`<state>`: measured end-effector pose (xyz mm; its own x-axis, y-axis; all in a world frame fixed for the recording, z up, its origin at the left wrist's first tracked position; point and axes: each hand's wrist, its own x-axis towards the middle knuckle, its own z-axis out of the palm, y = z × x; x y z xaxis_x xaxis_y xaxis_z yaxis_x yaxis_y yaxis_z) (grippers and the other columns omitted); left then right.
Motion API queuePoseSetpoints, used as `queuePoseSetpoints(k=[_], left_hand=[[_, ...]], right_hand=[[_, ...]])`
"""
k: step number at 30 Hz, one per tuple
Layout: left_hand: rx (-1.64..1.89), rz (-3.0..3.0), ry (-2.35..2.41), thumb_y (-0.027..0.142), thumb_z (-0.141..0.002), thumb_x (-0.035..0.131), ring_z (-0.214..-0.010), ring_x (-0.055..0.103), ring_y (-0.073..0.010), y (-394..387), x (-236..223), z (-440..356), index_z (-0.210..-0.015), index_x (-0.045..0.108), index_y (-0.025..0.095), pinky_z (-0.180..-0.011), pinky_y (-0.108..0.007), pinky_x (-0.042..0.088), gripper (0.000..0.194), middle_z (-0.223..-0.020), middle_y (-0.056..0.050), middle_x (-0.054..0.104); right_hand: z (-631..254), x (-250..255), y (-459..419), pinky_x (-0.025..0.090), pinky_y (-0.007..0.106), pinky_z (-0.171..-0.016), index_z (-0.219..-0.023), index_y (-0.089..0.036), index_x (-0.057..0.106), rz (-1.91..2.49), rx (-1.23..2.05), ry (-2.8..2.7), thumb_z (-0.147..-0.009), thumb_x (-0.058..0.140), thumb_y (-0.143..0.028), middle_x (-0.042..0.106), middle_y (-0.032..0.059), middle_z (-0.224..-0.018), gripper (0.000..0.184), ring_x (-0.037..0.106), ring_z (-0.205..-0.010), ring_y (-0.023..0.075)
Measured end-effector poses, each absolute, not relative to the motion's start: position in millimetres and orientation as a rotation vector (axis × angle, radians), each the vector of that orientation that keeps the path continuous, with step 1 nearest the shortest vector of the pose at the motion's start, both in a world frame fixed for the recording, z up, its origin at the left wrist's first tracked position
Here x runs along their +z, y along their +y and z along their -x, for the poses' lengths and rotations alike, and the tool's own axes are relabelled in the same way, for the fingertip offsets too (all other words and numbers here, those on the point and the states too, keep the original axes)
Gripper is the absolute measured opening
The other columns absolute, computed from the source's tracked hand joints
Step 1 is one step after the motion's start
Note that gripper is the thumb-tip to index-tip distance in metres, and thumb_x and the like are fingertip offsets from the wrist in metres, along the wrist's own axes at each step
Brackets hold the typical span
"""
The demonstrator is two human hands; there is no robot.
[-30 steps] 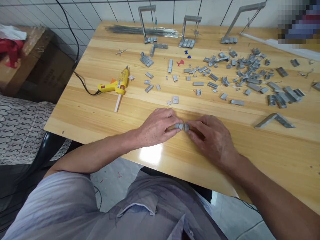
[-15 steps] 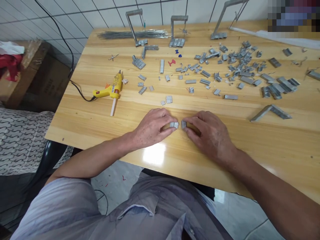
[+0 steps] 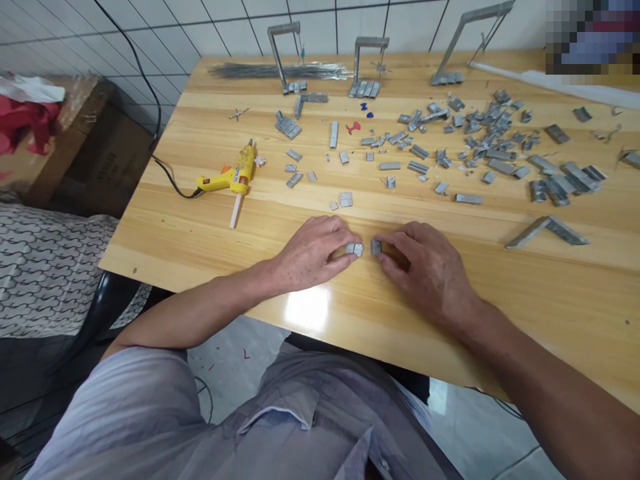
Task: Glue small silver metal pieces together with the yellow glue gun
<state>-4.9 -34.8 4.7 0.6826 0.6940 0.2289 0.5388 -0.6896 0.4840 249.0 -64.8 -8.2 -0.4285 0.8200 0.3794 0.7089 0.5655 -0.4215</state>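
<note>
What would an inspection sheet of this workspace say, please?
Surface: wooden table, glare near the front edge
Things in hand: left grey piece and right grey piece, a gap between them
Clutter: grey scraps scattered, mostly right; red scrap farther back
Hands: left hand and right hand, bare, each pinching one end
Cables: black cable runs from yellow glue gun
Surroundings: tiled wall behind, cardboard box at left
</note>
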Motion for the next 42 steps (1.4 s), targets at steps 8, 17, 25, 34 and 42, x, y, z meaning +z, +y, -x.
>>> queuePoseSetpoints(k=[8,17,25,34,42], left_hand=[[0.693,-2.441,0.913,0.028,-0.104,0.063,-0.098,0.069,-0.0203,-33.4,4.3,3.9,-0.117,0.072,0.020,-0.091,-0.037,0.055,0.018,-0.102,-0.008,0.075],[0.875,-2.345,0.953,0.023,-0.094,0.068,-0.069,0.061,-0.0115,-39.7,12.3,0.3,-0.101,0.066,0.020,-0.068,-0.027,0.051,0.008,-0.086,-0.001,0.072],[0.876,-2.141,0.952,0.019,-0.093,0.070,-0.060,0.056,-0.0081,-44.5,14.0,-10.3,-0.088,0.067,0.018,-0.058,-0.020,0.044,0.006,-0.070,0.004,0.065],[0.821,-2.393,0.839,0.011,-0.095,0.059,-0.080,0.065,-0.0152,-38.5,11.2,5.6,-0.106,0.066,0.018,-0.074,-0.028,0.052,0.015,-0.088,-0.003,0.070],[0.508,-2.621,0.894,0.027,-0.094,0.065,-0.100,0.066,-0.0258,-38.3,16.2,16.1,-0.111,0.064,0.020,-0.090,-0.042,0.054,0.018,-0.106,-0.010,0.070]], right_hand=[[-251.6,-10.2,-63.0,0.053,0.041,-0.079,-0.118,-0.020,0.074,1.209,0.259,-2.236,-0.099,0.061,-0.020,0.074,0.0114,-0.097,0.023,0.068,-0.092,0.0286],[-245.4,-6.0,-66.3,0.056,0.044,-0.085,-0.121,-0.022,0.070,1.183,0.269,-2.110,-0.095,0.067,-0.023,0.076,0.0120,-0.106,0.027,0.071,-0.099,0.0306],[-233.7,-2.4,-70.9,0.055,0.036,-0.080,-0.102,-0.023,0.068,1.033,0.409,-2.119,-0.099,0.067,-0.021,0.079,0.0045,-0.092,0.004,0.074,-0.087,0.0227],[-241.2,6.4,-68.3,0.057,0.038,-0.080,-0.099,-0.024,0.066,1.067,0.272,-2.051,-0.101,0.063,-0.016,0.078,0.0061,-0.093,0.009,0.073,-0.089,0.0245],[-242.3,5.5,-72.4,0.056,0.039,-0.079,-0.102,-0.021,0.068,1.035,0.193,-2.133,-0.097,0.067,-0.014,0.077,0.0084,-0.094,0.008,0.072,-0.089,0.0256]])
